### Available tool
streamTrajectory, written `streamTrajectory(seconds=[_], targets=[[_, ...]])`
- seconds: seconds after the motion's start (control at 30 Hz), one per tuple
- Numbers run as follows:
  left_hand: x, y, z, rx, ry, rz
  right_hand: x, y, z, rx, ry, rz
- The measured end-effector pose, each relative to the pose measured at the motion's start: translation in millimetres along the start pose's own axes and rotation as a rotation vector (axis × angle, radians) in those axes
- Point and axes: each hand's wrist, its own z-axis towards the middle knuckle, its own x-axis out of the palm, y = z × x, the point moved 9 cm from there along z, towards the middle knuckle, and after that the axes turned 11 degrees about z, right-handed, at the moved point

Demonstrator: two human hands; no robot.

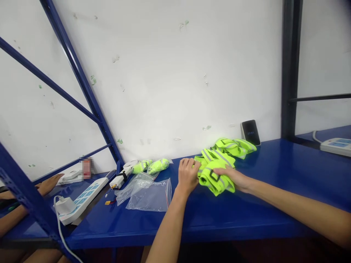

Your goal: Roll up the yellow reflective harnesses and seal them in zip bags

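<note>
At the left edge of the frame, a co-worker's hand [51,183] is seen resting on a blue surface, partly cut off by a slanting blue rack [90,95]. Right of it, in the lower left, a white plug [65,205] is seated in a long white power strip [91,192]. Left of centre, a white box [120,179] with a black strap is set on the blue table [287,160], and beside it two packed fluorescent pieces [159,166] are lying close to the wall [175,73]. In front of these, clear plastic bags [150,197] are spread flat. Just right of the lower centre, the left hand [188,173] is closed on the left edge of a fluorescent yellow-green bundle [216,179], its fingertips hidden by the fabric. The bundle, folded and crossed by grey stripes, is held above the table between both hands, with a dark buckle [214,175] showing on its front. From the right it is clamped by the right hand [237,179], whose thumb is laid over the top near the buckle. Behind it, loose fluorescent fabric [233,146] is heaped; whether it is joined to the bundle cannot be told. Farther right, a dark-screened device [251,132] is leaned against the wall, and past a dark post [289,69], a second power strip [337,145] is partly shown at the right edge.
</note>
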Motion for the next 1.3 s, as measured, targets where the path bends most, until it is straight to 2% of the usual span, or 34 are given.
streamTrajectory(seconds=[0.13,0.2,0.27,0.33,0.37,0.43,0.47,0.5,0.57,0.67,0.73,0.83,0.93,1.03,1.17,1.23,1.3], targets=[[-13.7,2.1,-6.6,-0.09,-0.176,-0.253,15.9,-3.7,-4.6,-0.016,0.157,-0.214],[-18.8,15.3,-12.5,-0.245,-0.276,-0.391,21.0,-1.1,-5.2,-0.074,0.186,-0.248],[-14.1,31.0,-18.4,-0.433,-0.319,-0.569,24.5,1.3,-5.5,-0.124,0.2,-0.259],[6.5,39.6,-20.5,-0.596,-0.227,-0.851,28.4,1.8,-5.9,-0.146,0.227,-0.278],[21.2,36.3,-19.3,-0.639,-0.111,-1.016,30.3,1.4,-6.0,-0.147,0.243,-0.285],[45.0,14.3,-15.9,-0.619,0.192,-1.304,32.5,1.2,-5.5,-0.159,0.265,-0.282],[49.3,1.6,-14.8,-0.569,0.313,-1.39,31.5,1.9,-4.8,-0.178,0.258,-0.268],[49.3,-8.2,-13.7,-0.513,0.386,-1.431,29.0,2.6,-3.6,-0.201,0.235,-0.251],[42.3,-16.8,-11.2,-0.431,0.399,-1.405,20.0,0.8,0.0,-0.228,0.152,-0.227],[30.7,-11.5,-10.6,-0.423,0.294,-1.193,6.6,-10.7,7.3,-0.176,-0.003,-0.247],[24.9,-2.3,-13.7,-0.468,0.233,-0.977,2.8,-14.9,12.6,-0.16,-0.103,-0.268],[16.3,12.5,-20.5,-0.565,0.161,-0.658,5.6,-12.4,21.8,-0.22,-0.236,-0.253],[7.2,25.3,-24.6,-0.651,0.034,-0.466,13.6,-14.3,34.2,-0.281,-0.329,-0.157],[8.3,44.0,-29.9,-0.802,-0.101,-0.379,23.5,-26.4,51.2,-0.286,-0.335,0.033],[30.2,72.2,-40.2,-1.062,-0.127,-0.358,32.7,-43.8,73.2,-0.192,-0.275,0.331],[39.4,80.8,-43.8,-1.14,-0.121,-0.372,33.0,-42.1,75.7,-0.19,-0.253,0.351],[43.5,83.0,-41.5,-1.12,-0.127,-0.402,30.0,-34.3,70.7,-0.224,-0.25,0.213]])
